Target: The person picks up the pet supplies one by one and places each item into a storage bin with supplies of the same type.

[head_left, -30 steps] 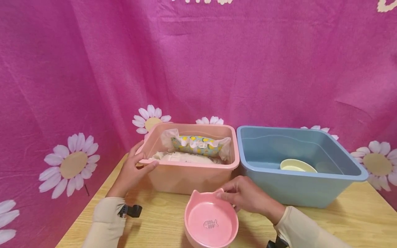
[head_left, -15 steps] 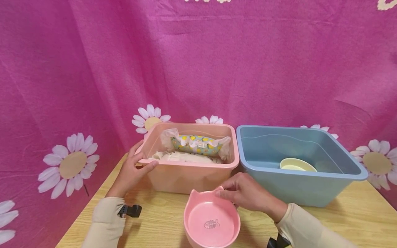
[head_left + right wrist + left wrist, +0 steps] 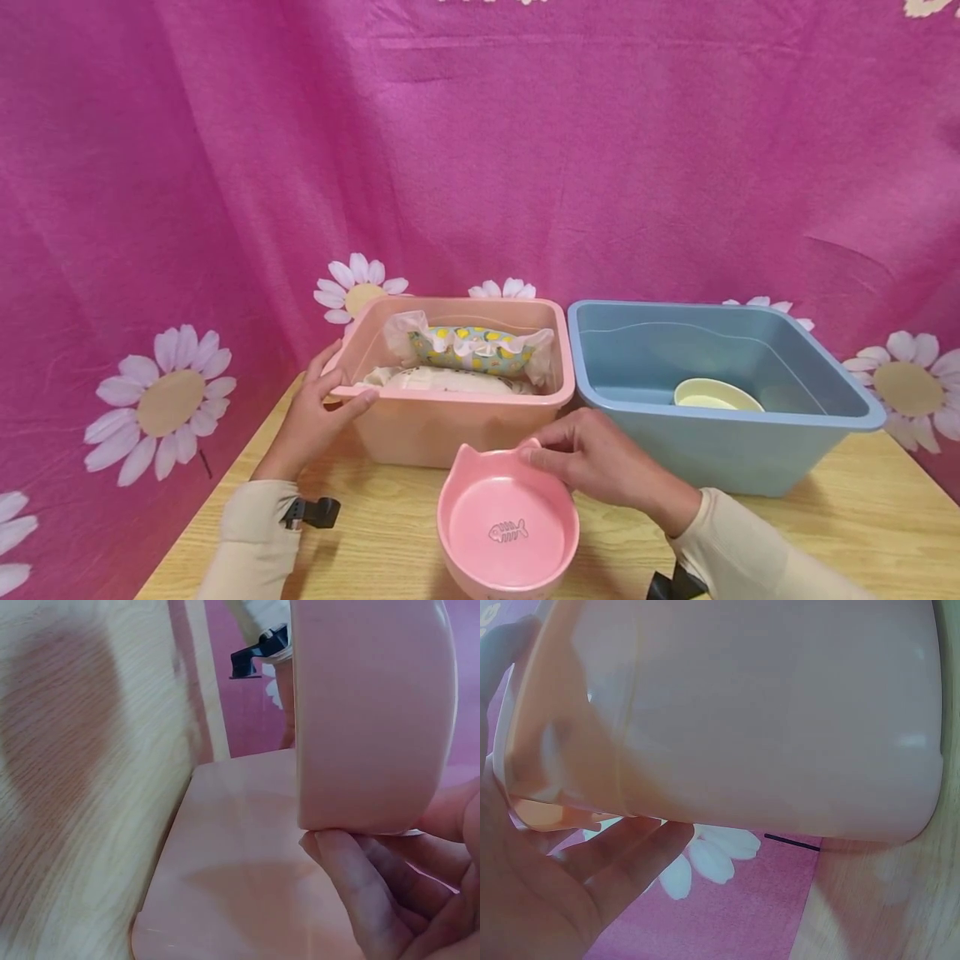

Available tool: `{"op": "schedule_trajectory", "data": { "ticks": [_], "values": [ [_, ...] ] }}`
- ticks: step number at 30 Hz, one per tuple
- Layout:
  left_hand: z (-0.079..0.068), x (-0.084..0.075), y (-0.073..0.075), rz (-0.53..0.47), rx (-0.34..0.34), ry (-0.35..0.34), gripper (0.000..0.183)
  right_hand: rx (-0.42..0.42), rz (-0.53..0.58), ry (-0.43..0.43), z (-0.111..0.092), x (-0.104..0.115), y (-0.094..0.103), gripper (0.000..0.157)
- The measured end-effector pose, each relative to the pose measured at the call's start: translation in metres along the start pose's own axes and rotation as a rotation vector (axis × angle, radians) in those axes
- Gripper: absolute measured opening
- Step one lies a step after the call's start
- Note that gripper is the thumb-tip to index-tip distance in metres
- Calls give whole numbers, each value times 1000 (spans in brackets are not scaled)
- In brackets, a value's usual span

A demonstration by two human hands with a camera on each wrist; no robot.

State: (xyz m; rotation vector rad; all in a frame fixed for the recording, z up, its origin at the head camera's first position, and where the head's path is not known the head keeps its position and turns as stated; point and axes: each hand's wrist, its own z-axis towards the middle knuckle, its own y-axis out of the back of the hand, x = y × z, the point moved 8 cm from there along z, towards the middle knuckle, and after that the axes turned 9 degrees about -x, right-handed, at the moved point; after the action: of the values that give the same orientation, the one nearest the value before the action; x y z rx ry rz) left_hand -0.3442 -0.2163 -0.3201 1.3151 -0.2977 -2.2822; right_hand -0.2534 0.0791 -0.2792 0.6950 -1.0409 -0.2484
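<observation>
My right hand [image 3: 603, 458] pinches the eared rim of a pink cat bowl [image 3: 517, 517], which has a fish skeleton drawn inside. In the right wrist view, the bowl [image 3: 371, 712] hangs above the table, apart from the pink tub [image 3: 232, 870]. My left hand [image 3: 311, 421] holds the front left corner of that pink tub [image 3: 450, 429], thumb at the rim and fingers along the side wall, as the left wrist view confirms. Inside the tub lie a teal lemon-print bundle with white ruffles [image 3: 472, 350] and a cream cloth item [image 3: 450, 381].
A blue tub [image 3: 720, 433] stands to the right of the pink one, with a pale yellow dish [image 3: 717, 395] inside. Both are on a wooden table [image 3: 375, 533]. Behind hangs a magenta cloth [image 3: 480, 167] with white daisies.
The cat bowl, in my right hand, has risen slightly toward the pink tub. My left hand keeps its place on the tub corner. The head view has shifted a little.
</observation>
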Motion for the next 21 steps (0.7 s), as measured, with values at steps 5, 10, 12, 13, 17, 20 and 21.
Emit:
{"op": "schedule_trajectory", "data": {
  "ticks": [5, 10, 12, 13, 17, 20, 21],
  "values": [
    [1, 11, -2, -2, -5, -3, 37, 0, -8, 3, 3, -19, -2, 10],
    [1, 11, -3, -6, -6, -3, 36, -21, 8, 10, 7, -26, 3, 10],
    [1, 10, -4, -7, -4, 0, 36, -31, 10, 18, 7, -25, 6, 11],
    [1, 10, -4, -6, -5, 1, 36, -36, 8, 19, 8, -24, 8, 11],
    [1, 8, -2, 2, -9, -3, 35, -58, -20, 22, 9, -21, 17, 11],
    [1, 8, -2, -2, -12, 0, 35, -80, -45, 14, 11, -20, 25, 12],
    [0, 9, -2, -4, -10, 0, 35, -84, -46, 7, 11, -21, 27, 12]
  ]
}}
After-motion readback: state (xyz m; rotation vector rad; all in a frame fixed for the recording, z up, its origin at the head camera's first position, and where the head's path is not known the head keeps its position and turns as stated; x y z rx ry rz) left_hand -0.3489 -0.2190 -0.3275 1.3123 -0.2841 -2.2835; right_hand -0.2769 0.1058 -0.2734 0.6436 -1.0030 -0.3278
